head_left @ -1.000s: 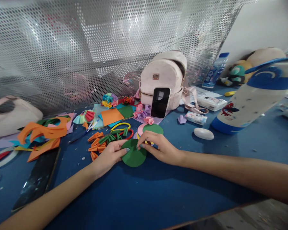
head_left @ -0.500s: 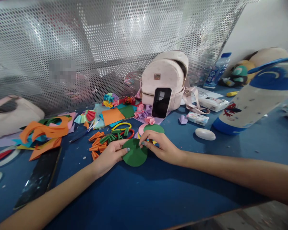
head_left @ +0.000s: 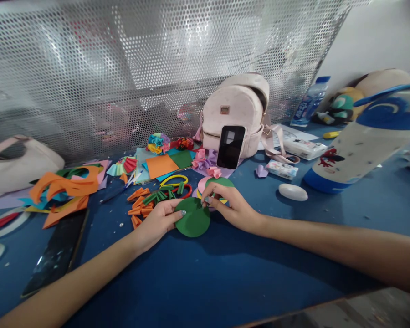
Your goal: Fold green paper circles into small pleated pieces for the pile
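Observation:
A green paper circle (head_left: 193, 219) is held slightly above the blue table. My left hand (head_left: 160, 221) grips its left edge, thumb on top and the fingers mostly hidden underneath. At the upper right edge of the circle, my right hand (head_left: 230, 207) has thumb and fingertips pinched together on the paper. Behind my right hand lies a stack of cut circles, with another green circle (head_left: 222, 182) on top and pink and yellow edges showing. Folded orange paper pieces (head_left: 140, 202) and folded green pieces (head_left: 159, 196) lie just beyond my left hand.
A phone (head_left: 231, 147) leans on a pale backpack (head_left: 232, 107). Paper scraps (head_left: 64, 187) and a dark, flat glossy object (head_left: 56, 250) are at left. A large bottle (head_left: 358, 141), a white oval case (head_left: 293, 192) and tissue packs (head_left: 282, 170) stand or lie at right.
My right fingertips have shifted slightly right, from over the green circle to its upper right edge. My left hand keeps its hold, and the circle stays almost in place.

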`<state>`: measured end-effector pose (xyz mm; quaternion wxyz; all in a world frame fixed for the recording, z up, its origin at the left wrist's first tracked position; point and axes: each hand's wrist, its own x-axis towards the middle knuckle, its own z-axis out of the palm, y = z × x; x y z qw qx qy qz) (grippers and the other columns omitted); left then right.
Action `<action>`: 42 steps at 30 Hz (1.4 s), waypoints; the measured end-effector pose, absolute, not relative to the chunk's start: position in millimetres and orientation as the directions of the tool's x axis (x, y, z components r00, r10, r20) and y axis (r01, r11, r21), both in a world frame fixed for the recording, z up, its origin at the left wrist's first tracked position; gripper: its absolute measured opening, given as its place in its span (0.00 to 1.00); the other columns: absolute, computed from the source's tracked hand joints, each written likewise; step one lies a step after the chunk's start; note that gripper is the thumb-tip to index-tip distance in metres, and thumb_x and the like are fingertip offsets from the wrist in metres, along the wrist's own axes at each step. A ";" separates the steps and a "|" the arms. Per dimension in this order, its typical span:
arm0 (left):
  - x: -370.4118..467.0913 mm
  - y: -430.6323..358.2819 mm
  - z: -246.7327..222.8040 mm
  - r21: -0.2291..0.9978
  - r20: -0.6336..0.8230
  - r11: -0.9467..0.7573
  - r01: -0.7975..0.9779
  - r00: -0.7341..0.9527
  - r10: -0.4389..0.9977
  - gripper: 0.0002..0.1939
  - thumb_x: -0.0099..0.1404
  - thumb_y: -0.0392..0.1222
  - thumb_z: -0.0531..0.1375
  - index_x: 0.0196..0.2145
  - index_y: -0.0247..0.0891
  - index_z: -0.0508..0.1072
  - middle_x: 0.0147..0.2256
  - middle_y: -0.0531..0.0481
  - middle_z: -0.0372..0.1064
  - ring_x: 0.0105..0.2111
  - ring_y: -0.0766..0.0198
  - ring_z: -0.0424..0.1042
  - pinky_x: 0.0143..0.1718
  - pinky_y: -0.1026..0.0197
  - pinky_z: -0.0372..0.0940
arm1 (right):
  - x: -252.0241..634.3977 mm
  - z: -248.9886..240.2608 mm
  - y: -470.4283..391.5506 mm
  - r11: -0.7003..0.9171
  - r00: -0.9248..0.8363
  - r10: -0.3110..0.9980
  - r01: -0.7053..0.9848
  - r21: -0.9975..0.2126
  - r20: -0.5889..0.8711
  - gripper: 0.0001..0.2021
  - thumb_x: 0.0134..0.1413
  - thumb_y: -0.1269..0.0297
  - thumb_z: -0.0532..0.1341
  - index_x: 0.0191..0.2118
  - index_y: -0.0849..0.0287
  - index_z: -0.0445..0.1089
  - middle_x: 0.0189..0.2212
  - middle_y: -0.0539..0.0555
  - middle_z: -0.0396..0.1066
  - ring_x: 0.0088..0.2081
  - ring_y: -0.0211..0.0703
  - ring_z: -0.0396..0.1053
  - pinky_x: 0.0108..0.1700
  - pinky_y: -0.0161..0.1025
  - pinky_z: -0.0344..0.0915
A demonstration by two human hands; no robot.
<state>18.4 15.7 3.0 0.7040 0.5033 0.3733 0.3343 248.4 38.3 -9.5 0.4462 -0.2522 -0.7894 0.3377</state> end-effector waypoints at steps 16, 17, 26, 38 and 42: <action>18.0 14.6 3.8 0.951 -0.208 0.287 -0.112 0.452 0.867 0.18 0.60 0.41 0.70 0.48 0.34 0.80 0.45 0.38 0.80 0.48 0.48 0.78 0.50 0.51 0.71 | 249.3 -10.2 43.8 0.594 -0.394 0.765 0.125 -0.795 0.510 0.08 0.68 0.64 0.54 0.36 0.57 0.65 0.35 0.52 0.70 0.32 0.37 0.69 0.32 0.33 0.68; 18.1 14.4 4.2 0.951 -0.212 0.289 -0.111 0.448 0.868 0.18 0.60 0.41 0.70 0.48 0.34 0.80 0.45 0.38 0.80 0.48 0.48 0.78 0.50 0.51 0.71 | 249.5 -10.8 44.5 0.594 -0.389 0.767 0.129 -0.794 0.511 0.07 0.67 0.64 0.54 0.36 0.58 0.65 0.35 0.52 0.70 0.32 0.37 0.69 0.32 0.33 0.68; 17.7 14.1 3.9 0.949 -0.231 0.298 -0.099 0.423 0.876 0.21 0.57 0.42 0.73 0.47 0.34 0.80 0.45 0.39 0.81 0.46 0.49 0.79 0.47 0.54 0.72 | 252.0 -12.5 48.1 0.605 -0.344 0.776 0.169 -0.778 0.529 0.07 0.67 0.65 0.54 0.37 0.57 0.66 0.34 0.52 0.70 0.37 0.41 0.69 0.37 0.37 0.65; 17.8 13.0 4.5 0.954 -0.214 0.281 -0.100 0.428 0.878 0.21 0.59 0.44 0.71 0.48 0.33 0.79 0.46 0.38 0.80 0.47 0.49 0.79 0.47 0.54 0.72 | 252.5 -15.2 50.9 0.615 -0.254 0.762 -0.004 -0.789 0.595 0.10 0.69 0.59 0.55 0.36 0.58 0.66 0.30 0.50 0.67 0.31 0.38 0.65 0.35 0.37 0.63; 17.2 14.0 2.4 0.970 -0.172 0.230 -0.075 0.455 0.873 0.20 0.60 0.42 0.70 0.49 0.34 0.78 0.47 0.39 0.80 0.46 0.50 0.79 0.51 0.51 0.71 | 252.3 -11.4 45.2 0.620 -0.292 0.742 -0.044 -0.783 0.604 0.11 0.70 0.57 0.56 0.37 0.58 0.66 0.32 0.51 0.68 0.32 0.38 0.66 0.35 0.36 0.65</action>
